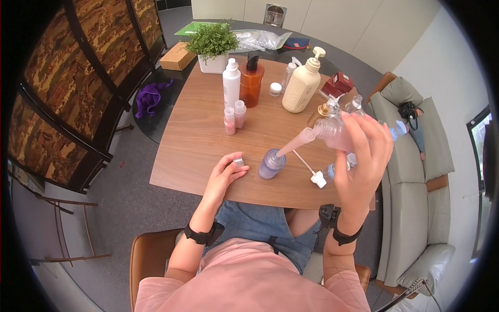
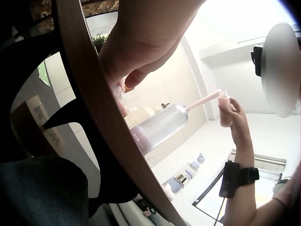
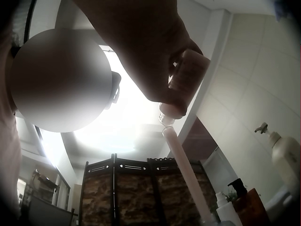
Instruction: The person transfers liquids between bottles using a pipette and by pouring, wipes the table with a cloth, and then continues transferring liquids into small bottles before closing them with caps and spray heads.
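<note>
My right hand (image 1: 364, 151) grips a small clear bottle of pink liquid (image 3: 189, 80), tilted with its neck down. Its mouth meets the upper end of a slim pale pink tube (image 1: 297, 141). The tube leans out of the neck of a translucent purple bottle (image 1: 271, 165), which stands upright on the table. To the left of that bottle, my left hand (image 1: 223, 177) pinches a small clear ribbed cap (image 1: 238, 162) close over the tabletop. A clear bottle with a white spray top (image 1: 318, 179) lies right of the purple bottle, near my right wrist.
Two small pink bottles (image 1: 230, 122) stand beyond my left hand. Behind them are a white bottle (image 1: 231, 83), an amber pump bottle (image 1: 251, 86) and a cream pump bottle (image 1: 302, 88). A white jar (image 1: 275, 89) and a potted plant (image 1: 213, 41) stand farther back.
</note>
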Demonstrator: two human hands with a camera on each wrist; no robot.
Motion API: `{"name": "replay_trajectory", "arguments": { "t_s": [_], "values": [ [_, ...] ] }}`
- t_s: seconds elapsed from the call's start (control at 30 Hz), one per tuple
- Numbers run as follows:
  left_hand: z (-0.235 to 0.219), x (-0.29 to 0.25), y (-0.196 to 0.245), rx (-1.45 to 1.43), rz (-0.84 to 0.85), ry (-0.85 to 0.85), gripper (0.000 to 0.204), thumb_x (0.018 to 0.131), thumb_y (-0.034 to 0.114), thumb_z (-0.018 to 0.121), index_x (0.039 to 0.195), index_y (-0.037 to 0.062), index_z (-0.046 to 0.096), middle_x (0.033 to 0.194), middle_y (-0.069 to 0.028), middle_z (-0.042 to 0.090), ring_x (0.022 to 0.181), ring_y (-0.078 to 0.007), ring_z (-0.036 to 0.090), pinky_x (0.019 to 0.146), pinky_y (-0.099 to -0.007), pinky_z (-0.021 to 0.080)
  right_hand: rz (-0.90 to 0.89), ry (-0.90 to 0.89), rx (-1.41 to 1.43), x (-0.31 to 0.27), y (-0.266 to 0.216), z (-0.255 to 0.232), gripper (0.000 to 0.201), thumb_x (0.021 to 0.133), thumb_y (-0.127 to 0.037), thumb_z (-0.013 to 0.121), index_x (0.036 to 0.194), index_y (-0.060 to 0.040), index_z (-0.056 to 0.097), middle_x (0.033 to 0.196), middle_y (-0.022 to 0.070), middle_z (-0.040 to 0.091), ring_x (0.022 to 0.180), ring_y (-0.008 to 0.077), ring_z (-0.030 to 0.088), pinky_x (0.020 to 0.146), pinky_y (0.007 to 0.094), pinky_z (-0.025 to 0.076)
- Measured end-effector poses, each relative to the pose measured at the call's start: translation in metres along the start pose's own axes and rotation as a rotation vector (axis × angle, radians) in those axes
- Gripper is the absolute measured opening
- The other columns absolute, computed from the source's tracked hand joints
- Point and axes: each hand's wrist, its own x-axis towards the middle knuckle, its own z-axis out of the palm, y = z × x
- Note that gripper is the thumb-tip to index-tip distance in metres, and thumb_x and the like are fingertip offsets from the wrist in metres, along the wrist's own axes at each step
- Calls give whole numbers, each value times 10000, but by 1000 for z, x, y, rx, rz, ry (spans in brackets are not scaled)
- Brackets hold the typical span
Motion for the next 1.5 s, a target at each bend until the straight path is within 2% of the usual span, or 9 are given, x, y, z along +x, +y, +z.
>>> {"name": "replay_trajectory", "arguments": {
  "t_s": [0.27, 0.33, 0.37, 0.43, 0.6, 0.67, 0.93, 1.07, 1.5],
  "values": [
    [-2, 1, -2, -4, 7, -8, 348, 1026, 127, 404, 1336, -21, 460, 1228, -126, 549, 1087, -222, 617, 933, -294, 511, 129, -1, 176, -18, 3, 9, 548, 662, -50, 764, 1190, -91, 624, 1067, 70, 615, 1016, 300, 571, 1013, 492, 377],
    [-1, 0, 0, 8, 1, -2, 350, 1025, 127, 404, 1336, -23, 458, 1231, -125, 546, 1087, -221, 617, 934, -294, 511, 282, 24, 302, -28, 2, 13, 509, 717, -85, 781, 1192, -51, 602, 1072, 101, 629, 1006, 304, 583, 985, 434, 408],
    [0, 0, 0, 12, 1, -4, 350, 1025, 127, 404, 1336, -23, 458, 1231, -125, 546, 1087, -221, 617, 934, -294, 511, 285, 27, 302, -35, 3, 18, 509, 717, -85, 781, 1192, -51, 602, 1072, 101, 629, 1006, 304, 583, 985, 434, 408],
    [1, 0, 1, 20, 4, 1, 351, 1024, 121, 400, 1337, -28, 454, 1234, -127, 543, 1088, -221, 617, 935, -295, 510, 515, 34, 508, -53, 6, 32, 470, 767, -93, 774, 1193, -32, 586, 1098, 113, 638, 1034, 258, 591, 960, 372, 429],
    [-1, 1, -2, 18, -7, -1, 346, 1024, 114, 395, 1331, -33, 457, 1270, -132, 525, 1105, -225, 611, 945, -296, 506, 734, -80, 810, -93, 15, 79, 453, 809, -78, 756, 1203, -13, 541, 1147, 102, 622, 1062, 193, 588, 946, 338, 443],
    [-2, 1, -2, 31, -4, -13, 346, 1021, 108, 395, 1332, -34, 455, 1271, -133, 526, 1106, -228, 611, 946, -299, 504, 964, -146, 1101, -108, 14, 90, 461, 816, -55, 745, 1207, -22, 501, 1142, 101, 617, 1083, 194, 584, 953, 339, 445],
    [0, 0, -1, 54, -4, 3, 379, 1017, 145, 422, 1352, -31, 433, 1268, -125, 543, 1097, -236, 614, 950, -324, 500, 970, -189, 1125, -152, 13, 107, 461, 820, -15, 726, 1197, -36, 462, 1168, 84, 576, 1107, 191, 558, 978, 333, 426],
    [-1, 1, -2, 58, -8, -6, 381, 1014, 141, 424, 1354, -31, 433, 1270, -124, 545, 1095, -243, 616, 950, -331, 501, 971, -112, 1189, -168, 12, 117, 473, 833, -30, 719, 1222, -44, 451, 1178, 77, 557, 1107, 179, 541, 970, 321, 420],
    [-2, 2, -4, 64, -3, 7, 371, 1008, 135, 431, 1349, -10, 452, 1234, -124, 561, 1101, -244, 612, 944, -333, 498, 916, -149, 1190, -171, 12, 116, 499, 872, -107, 704, 1284, -40, 430, 1193, 79, 549, 1097, 165, 521, 960, 304, 409]
  ]
}}
